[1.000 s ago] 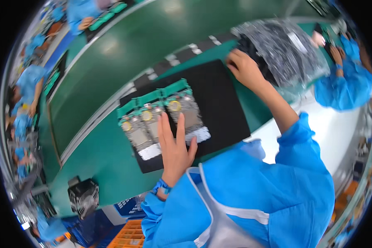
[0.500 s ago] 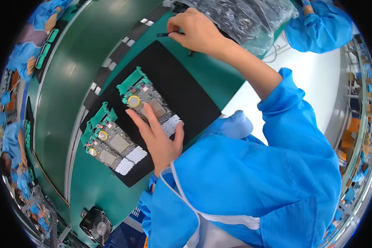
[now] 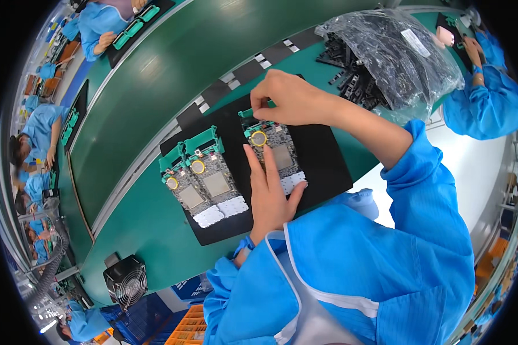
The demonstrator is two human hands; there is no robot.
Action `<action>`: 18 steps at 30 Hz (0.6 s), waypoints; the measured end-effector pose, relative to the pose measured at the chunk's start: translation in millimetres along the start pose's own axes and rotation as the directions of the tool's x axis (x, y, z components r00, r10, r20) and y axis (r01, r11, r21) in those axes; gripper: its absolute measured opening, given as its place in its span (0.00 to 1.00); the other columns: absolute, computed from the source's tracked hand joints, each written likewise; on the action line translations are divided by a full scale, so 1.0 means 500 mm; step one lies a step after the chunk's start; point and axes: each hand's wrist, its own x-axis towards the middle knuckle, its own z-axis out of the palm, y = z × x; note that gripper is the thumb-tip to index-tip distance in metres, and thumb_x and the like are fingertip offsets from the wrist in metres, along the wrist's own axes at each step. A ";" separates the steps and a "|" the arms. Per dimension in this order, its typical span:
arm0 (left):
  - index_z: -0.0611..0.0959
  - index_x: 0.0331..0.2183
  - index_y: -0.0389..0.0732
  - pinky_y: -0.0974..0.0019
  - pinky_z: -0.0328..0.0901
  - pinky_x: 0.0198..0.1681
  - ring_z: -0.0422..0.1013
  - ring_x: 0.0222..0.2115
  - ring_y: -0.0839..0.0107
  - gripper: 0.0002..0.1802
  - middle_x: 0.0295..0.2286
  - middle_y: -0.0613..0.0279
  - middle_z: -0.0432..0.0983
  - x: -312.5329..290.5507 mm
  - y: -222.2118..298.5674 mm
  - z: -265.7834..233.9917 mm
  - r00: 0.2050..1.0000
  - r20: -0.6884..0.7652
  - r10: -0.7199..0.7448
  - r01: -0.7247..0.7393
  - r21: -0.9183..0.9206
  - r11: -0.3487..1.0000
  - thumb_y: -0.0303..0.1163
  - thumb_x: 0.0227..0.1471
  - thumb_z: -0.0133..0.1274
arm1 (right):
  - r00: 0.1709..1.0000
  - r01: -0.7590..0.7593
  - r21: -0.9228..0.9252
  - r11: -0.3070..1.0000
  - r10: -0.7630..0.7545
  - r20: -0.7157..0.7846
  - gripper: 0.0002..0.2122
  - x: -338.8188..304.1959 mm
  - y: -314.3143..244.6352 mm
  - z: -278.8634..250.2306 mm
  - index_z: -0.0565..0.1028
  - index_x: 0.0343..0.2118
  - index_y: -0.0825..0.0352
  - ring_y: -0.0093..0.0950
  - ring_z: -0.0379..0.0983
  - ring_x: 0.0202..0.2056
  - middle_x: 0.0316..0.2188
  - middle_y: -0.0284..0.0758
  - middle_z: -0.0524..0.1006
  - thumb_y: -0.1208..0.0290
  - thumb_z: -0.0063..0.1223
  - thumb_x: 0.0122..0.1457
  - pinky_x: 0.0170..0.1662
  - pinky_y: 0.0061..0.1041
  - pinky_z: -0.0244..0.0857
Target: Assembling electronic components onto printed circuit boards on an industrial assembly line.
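A grey circuit board with a round yellow-rimmed cell and a white perforated end lies on a black mat. My left hand rests on it, fingers stretched out and apart, thumb by the white end. At the board's far end, my right hand is closed in a pinch over its green plastic bracket. The small black plastic strip in that pinch is mostly hidden by the fingers. To the left, two similar boards with green brackets lie side by side.
A clear plastic bag spills black plastic parts at the far right. Beyond the mat runs a green conveyor surface. A black fan stands near left, above an orange crate. Co-workers sit around.
My right hand has brought the black strip from beside the bag down to the bracket end of the right board. My left hand stays on that board. The view has turned.
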 end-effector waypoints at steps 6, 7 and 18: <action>0.52 0.65 0.36 0.53 0.62 0.56 0.55 0.59 0.34 0.57 0.64 0.33 0.34 -0.002 -0.012 0.003 1.000 0.002 -0.009 0.009 -0.035 0.999 0.34 0.41 0.69 | 0.957 -0.170 0.117 0.978 0.136 0.257 0.05 0.002 -0.031 -0.029 0.78 0.28 0.66 0.31 0.67 0.41 0.28 0.30 0.77 0.70 0.60 0.51 0.48 0.33 0.62; 0.51 0.65 0.36 0.52 0.63 0.55 0.57 0.57 0.34 0.57 0.64 0.32 0.33 0.000 -0.012 0.005 1.000 -0.005 0.004 -0.005 -0.023 1.000 0.34 0.42 0.69 | 0.957 -0.167 0.115 0.979 0.133 0.259 0.05 -0.003 -0.027 -0.029 0.78 0.28 0.66 0.31 0.67 0.41 0.28 0.30 0.77 0.70 0.60 0.51 0.48 0.33 0.62; 0.51 0.65 0.37 0.52 0.64 0.54 0.59 0.56 0.35 0.57 0.64 0.31 0.33 -0.004 -0.011 0.003 1.000 0.001 -0.011 0.011 -0.020 1.000 0.33 0.42 0.69 | 0.944 -0.175 0.142 0.974 0.124 0.307 0.07 0.005 -0.009 -0.016 0.76 0.28 0.65 0.32 0.66 0.45 0.29 0.30 0.76 0.68 0.61 0.52 0.43 0.31 0.62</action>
